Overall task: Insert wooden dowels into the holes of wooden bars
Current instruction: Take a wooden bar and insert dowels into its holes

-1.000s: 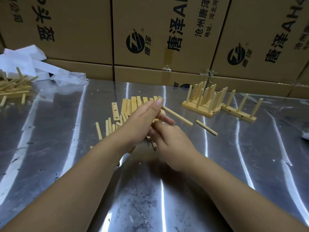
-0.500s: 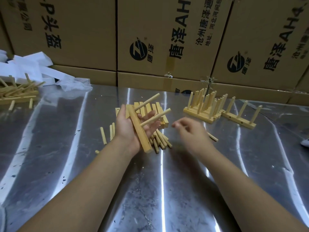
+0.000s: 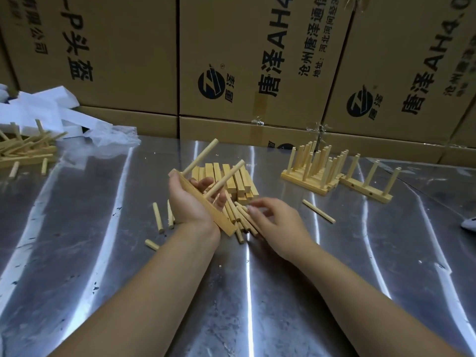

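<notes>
Colours: bar [image 3: 224, 224], dowels [image 3: 157, 217] pale yellow wood. Table [image 3: 77, 228] grey steel, white glare streaks. Boxes [image 3: 128, 47], 12 o'clock: brown, black print (round logos too). Scraps [image 3: 38, 112], 10 o'clock: white.

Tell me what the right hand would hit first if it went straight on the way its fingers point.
Most likely the loose dowels heaped right at its fingertips; the right hand points left toward them. Behind lies the bar that the left hand holds, though depth is unclear.

Two arms in view. Left forearm [image 3: 144, 292] and right forearm [image 3: 360, 287] bare along their whole visible length. Left hand [image 3: 190, 199] and right hand [image 3: 278, 222] bare too, wrists and fingers uncovered.
</notes>
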